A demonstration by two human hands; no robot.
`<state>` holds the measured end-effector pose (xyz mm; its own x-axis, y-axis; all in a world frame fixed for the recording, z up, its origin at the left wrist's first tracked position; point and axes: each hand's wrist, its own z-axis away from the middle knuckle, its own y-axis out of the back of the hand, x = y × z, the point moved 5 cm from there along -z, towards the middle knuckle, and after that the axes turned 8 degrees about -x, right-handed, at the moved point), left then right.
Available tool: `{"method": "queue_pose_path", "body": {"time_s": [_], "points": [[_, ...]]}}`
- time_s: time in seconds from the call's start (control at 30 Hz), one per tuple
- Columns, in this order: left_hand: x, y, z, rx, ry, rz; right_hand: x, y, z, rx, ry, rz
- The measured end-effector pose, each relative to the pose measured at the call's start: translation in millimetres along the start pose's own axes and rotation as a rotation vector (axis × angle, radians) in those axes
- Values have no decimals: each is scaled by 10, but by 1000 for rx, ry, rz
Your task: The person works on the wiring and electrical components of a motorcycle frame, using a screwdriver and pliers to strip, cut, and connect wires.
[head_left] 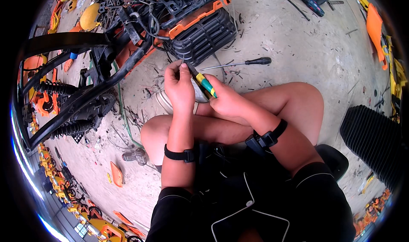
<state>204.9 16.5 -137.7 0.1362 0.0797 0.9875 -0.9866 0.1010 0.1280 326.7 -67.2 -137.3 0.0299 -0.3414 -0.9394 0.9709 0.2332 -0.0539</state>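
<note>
A pair of pliers [206, 85] with green and yellow handles is gripped in my right hand [225, 98], its dark jaws pointing up and left. Beside those jaws, my left hand [179, 88] is closed in a pinch between thumb and fingers. Whatever is pinched there is too small to make out. Just beyond both hands sits a black ribbed plastic housing [206, 34] with an orange edge, with cables running over it. A screwdriver [257, 61] with a black handle lies on the floor to the right of the pliers, its shaft pointing toward them.
A black tubular frame [72, 108] with coil springs stands at the left. Metal parts and cables [123, 5] are heaped at the far left. A power tool [313, 1] lies far right, a black ribbed piece [370, 142] near right. Scraps litter the concrete floor [306, 50].
</note>
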Motion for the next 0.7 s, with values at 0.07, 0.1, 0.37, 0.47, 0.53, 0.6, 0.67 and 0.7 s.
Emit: {"method": "queue_pose_path", "body": {"time_s": [0.07, 0.1, 0.37, 0.47, 0.53, 0.6, 0.67, 0.7], "points": [[-7, 0, 6, 13, 10, 27, 26, -1, -17, 13, 22, 0], [-14, 1, 10, 22, 15, 39, 35, -3, -25, 21, 34, 0], [-57, 11, -4, -16, -25, -2, 74, 22, -42, 29, 102, 18], [-80, 3, 5, -54, -20, -37, 157, 22, -76, 52, 107, 50], [-104, 2, 9, -91, 1, -69, 213, 26, -102, 59, 112, 60], [-122, 4, 4, -129, 11, -95, 263, 39, -121, 61, 96, 108], [-127, 25, -7, -125, 18, -159, 282, 51, -120, 71, 100, 153], [-127, 29, -12, -125, 27, -196, 281, 57, -111, 81, 112, 173]]}}
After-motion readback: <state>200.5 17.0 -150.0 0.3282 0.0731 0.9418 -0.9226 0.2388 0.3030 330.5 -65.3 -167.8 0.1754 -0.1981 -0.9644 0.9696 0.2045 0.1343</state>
